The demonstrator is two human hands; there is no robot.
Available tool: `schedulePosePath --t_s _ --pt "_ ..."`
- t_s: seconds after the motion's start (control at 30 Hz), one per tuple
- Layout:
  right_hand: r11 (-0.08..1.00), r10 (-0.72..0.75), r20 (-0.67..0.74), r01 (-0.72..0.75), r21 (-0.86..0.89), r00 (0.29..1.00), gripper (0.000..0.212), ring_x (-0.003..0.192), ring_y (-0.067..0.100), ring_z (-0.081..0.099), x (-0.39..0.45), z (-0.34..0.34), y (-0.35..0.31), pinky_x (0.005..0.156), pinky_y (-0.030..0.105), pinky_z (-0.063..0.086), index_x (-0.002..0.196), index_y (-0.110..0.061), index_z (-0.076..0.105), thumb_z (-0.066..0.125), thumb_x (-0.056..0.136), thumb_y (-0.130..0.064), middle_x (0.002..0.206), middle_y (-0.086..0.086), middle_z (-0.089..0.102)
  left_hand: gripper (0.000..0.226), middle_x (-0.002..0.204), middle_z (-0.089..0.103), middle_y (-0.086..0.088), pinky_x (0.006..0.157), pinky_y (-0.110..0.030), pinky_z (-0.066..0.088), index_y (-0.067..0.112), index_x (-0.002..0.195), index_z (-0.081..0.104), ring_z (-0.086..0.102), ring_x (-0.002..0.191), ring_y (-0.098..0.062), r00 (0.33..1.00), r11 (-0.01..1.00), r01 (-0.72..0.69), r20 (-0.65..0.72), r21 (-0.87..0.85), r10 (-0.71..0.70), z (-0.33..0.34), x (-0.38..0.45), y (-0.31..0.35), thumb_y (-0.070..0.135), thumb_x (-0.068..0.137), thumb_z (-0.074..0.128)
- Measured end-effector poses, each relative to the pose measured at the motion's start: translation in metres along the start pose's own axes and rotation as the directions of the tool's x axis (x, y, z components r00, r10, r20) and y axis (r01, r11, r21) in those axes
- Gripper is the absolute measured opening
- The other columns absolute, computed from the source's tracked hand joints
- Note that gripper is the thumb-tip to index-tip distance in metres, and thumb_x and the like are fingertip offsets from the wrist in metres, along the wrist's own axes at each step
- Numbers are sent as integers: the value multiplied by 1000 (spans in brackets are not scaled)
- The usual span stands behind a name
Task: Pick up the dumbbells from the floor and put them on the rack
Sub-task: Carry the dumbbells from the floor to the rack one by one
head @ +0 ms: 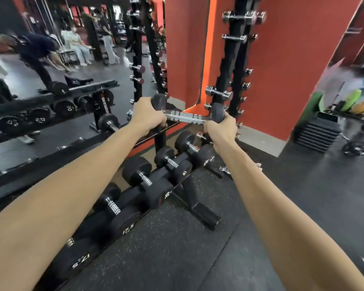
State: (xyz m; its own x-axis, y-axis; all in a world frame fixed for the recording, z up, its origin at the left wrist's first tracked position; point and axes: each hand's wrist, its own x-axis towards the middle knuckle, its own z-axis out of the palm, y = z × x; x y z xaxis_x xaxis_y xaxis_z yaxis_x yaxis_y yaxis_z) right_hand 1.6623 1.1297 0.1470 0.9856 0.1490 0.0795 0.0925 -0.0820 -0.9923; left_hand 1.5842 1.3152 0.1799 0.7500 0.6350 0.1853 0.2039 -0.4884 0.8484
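A dumbbell (187, 115) is held up at arm's length in both hands, well clear of the floor (177, 248) and above the far end of the low rack (193, 196). The left hand (147, 117) is closed around the left head, fingers curled over its black rim; the right hand (220, 128) is closed under and around the right head. The knurled chrome handle is left bare between the two hands and lies roughly level, tilted slightly down toward the right.

The lifting part of the step is judged to be done — the carrying and placing part is in hand. Below the arms, the rack's lower row is already filled with black dumbbells (139, 175), laid side by side with handles across the rails. An upper rail (51, 164) can be seen running left along the mirror (61, 59), and it appears mostly bare near the hands.

A free slot is called for next, and the upper rail just below the held dumbbell looks the likeliest — though which tier is intended cannot be told. The dumbbell would have to be turned so its handle runs across the rails, as on the lower row, then lowered until both heads are seated. Fingers wrapped under the heads risk being pinched against the rails, so the grip may need shifting before release. The frame is blurred at its edges, and the tall stand (231, 59) of small chrome dumbbells stands close behind.
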Motion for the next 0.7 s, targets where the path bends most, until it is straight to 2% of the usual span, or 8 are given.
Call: schedulePosePath --t_s 0.13,0.27,0.33,0.4,0.47,0.57,0.7 --pt "1000 0 -16 0 3 1000 35 65 15 53 84 66 12 55 23 49 99 -16 69 61 70 3 79 -2 62 46 97 70 -9 58 -30 54 2 103 72 63 83 -25 1000 998 2 -20 61 0 2 100 -23 -4 58 78" --pt "999 32 -29 -31 26 999 42 70 21 61 163 132 28 61 34 57 104 -15 68 60 67 3 79 -1 64 43 96 67 -8 50 -21 41 3 103 71 62 86 -26 1000 998 -27 16 61 26 12 203 -53 -6 62 80" --pt "998 66 -40 -65 17 997 36 65 19 59 200 161 34 51 27 57 101 -11 67 59 70 5 77 -1 62 42 95 67 -9 49 -22 40 2 101 70 63 86 -27 1000 997 -9 29 73 7 17 251 -70 -5 61 80" --pt "996 85 -41 -85 17 995 28 60 15 52 234 188 40 41 18 44 92 -13 64 59 72 6 74 0 59 44 98 67 -10 47 -21 39 2 104 70 60 83 -24 998 996 10 58 93 -16 24 300 -87 -4 62 81" --pt "994 108 -62 -107 22 992 27 59 12 51 269 214 49 45 18 43 88 -16 65 60 73 6 73 -2 60 48 102 68 -11 48 -21 39 3 108 72 59 84 -23 996 994 4 83 111 -14 32 346 -101 -2 61 81" --pt "983 181 -89 -180 29 979 29 60 13 51 320 245 67 50 21 43 92 -14 66 62 73 7 72 -2 60 59 110 67 -11 51 -23 41 4 114 70 62 96 -29 992 989 30 119 143 -47 51 409 -122 0 56 81" --pt "968 249 -120 -246 40 961 24 57 14 49 397 286 98 50 21 41 88 -11 62 63 73 7 67 -2 55 61 110 61 -10 52 -25 44 5 116 66 60 93 -29 984 987 20 172 160 -47 85 498 -146 -5 56 79"
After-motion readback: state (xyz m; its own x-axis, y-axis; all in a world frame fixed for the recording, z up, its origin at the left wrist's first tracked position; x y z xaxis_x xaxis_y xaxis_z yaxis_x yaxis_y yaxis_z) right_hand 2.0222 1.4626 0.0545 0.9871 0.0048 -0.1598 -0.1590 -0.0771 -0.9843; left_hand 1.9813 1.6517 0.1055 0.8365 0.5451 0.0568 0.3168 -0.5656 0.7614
